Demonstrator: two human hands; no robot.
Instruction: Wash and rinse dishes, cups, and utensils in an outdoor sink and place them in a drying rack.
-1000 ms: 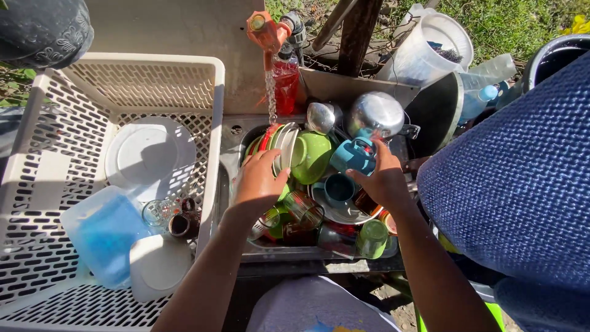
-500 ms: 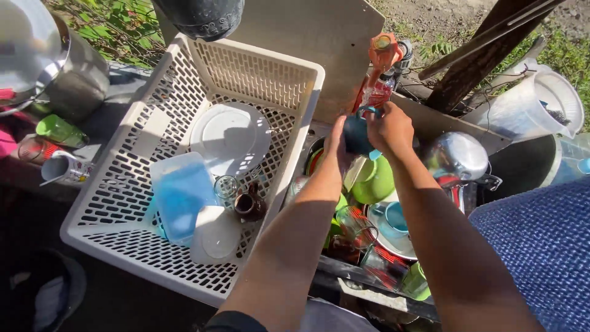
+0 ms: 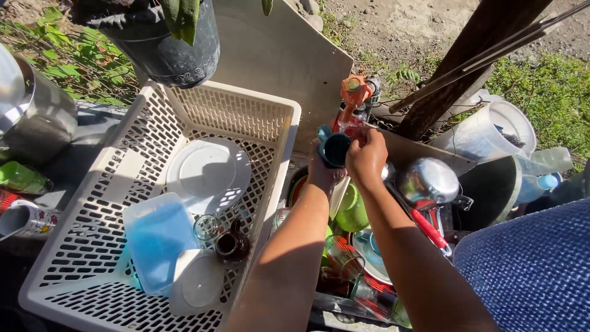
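Both hands meet around a small teal ceramic mug [image 3: 335,149] held up just under an orange plastic tap [image 3: 354,92]. The left hand [image 3: 321,174] cups the mug from below, its grip closed on it; the right hand [image 3: 367,161] wraps the mug's side, its grip closed too. Beneath lies a sink [image 3: 344,302] crowded with a green plastic bowl [image 3: 353,209], glasses and a shiny steel pot [image 3: 428,180]. To the left, a white perforated plastic crate [image 3: 92,203] holds a white round plate [image 3: 208,174] and a blue-tinted lidded box [image 3: 157,240].
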